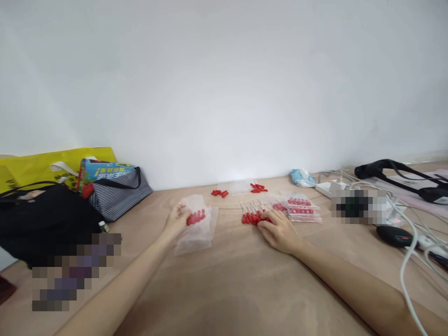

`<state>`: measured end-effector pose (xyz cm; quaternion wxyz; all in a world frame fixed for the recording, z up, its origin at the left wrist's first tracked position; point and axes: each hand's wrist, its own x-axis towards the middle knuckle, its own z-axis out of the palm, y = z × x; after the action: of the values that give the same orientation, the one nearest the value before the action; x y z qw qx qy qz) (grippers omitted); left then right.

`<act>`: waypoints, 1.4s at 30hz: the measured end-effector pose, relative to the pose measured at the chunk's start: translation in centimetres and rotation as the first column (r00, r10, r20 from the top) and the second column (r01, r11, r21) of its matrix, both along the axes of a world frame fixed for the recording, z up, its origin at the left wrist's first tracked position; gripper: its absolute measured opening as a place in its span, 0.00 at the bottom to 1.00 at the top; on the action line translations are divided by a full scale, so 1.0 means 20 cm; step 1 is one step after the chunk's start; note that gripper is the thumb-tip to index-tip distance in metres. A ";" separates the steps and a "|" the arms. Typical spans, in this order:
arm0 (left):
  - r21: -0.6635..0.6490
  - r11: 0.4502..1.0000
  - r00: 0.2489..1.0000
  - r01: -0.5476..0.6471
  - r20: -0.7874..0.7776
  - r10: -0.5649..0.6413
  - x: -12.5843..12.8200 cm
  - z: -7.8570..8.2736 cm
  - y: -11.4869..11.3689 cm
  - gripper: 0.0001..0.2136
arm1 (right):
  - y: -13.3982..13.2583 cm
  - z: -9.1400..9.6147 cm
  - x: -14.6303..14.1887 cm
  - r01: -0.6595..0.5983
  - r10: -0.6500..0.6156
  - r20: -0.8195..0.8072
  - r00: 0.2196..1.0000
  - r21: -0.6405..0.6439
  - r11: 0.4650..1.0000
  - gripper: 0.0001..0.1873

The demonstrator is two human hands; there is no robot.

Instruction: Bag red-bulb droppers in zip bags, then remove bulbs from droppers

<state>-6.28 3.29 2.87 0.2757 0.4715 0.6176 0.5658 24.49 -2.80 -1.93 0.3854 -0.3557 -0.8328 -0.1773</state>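
My left hand (pixel 178 218) is closed on a clear plastic bag (pixel 196 238) at its side edge. Several red pieces (pixel 196 217) show at or in the bag; blur hides their exact position. On the table to the right lies a row of thin white sticks with red tips (pixel 249 217). My right hand (pixel 280 229) rests over the right end of that row, its fingers bent and pinching at the red tips. Beside it, filled clear bags with red-tipped contents (pixel 301 211) lie stacked.
Toward the wall lie loose red pieces (pixel 220 192), and more red pieces (pixel 258 188) near a clear bag. A blue-and-white packet (pixel 303 178), cables (pixel 406 261), a black mouse (pixel 395 236) and a black headset (pixel 395 173) sit right. A striped bag (pixel 121 196) and a black bag (pixel 49 224) stand left.
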 end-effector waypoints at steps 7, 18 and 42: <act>-0.080 0.991 0.991 0.111 -0.063 -0.116 0.06 -0.12 -0.02 0.09 | 0.00 0.00 0.01 -0.009 0.009 0.003 1.000 -0.012 1.000 0.08; -0.054 0.977 0.977 0.207 -0.046 -0.210 0.11 -0.06 -0.11 0.27 | -0.04 0.02 -0.03 -0.077 0.072 -0.059 0.996 -0.087 0.993 0.08; 0.104 0.691 0.395 0.715 -0.876 -0.276 0.32 -0.11 -0.46 0.06 | -0.06 0.01 -0.23 -0.129 0.140 0.035 0.990 -0.213 0.969 0.07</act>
<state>0.12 -6.00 0.62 0.0012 0.8922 0.3361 0.3017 19.83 -4.01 -1.77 0.3362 -0.3327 -0.8782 -0.0706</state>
